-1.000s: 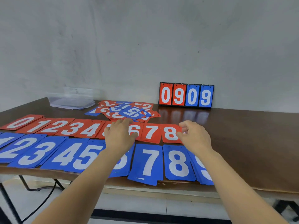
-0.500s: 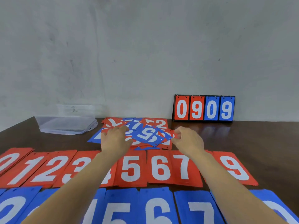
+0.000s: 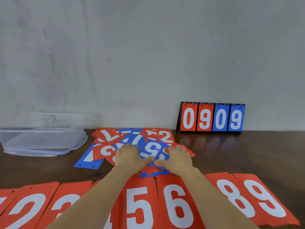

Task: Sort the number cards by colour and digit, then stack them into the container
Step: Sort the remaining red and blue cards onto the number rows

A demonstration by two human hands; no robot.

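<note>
At the far left the clear container point(image 3: 19, 138) stands on the table point(image 3: 247, 154), and no card shows inside it, so the stacking step looks not yet begun. Along the near edge runs the red row point(image 3: 142, 207), laid flat in order: 2, 3, 5, 6, 8 and 9 can be read. The forearms cover the places where 4 and 7 would lie. That part of the sorting seems well advanced.

Between the container and the row's middle lies the loose pile point(image 3: 107, 138), red and blue cards mixed, overlapping and turned every way. This is the work left: each card must be picked out, matched by colour and digit, and then all of them carried to the container.

The left hand point(image 3: 130, 156) rests knuckles-up on the pile's near side. Just to its right is a blue card point(image 3: 151, 148) on top of the heap, its digit a 6 or a 9. The right hand point(image 3: 177, 158) lies on the other side of it, and the two thumbs nearly meet at the card's near edge. Whether either hand pinches the card or only presses on it, I cannot tell from this angle.

Far right, against the wall, a flip scoreboard point(image 3: 211, 119) reads 0909.
</note>
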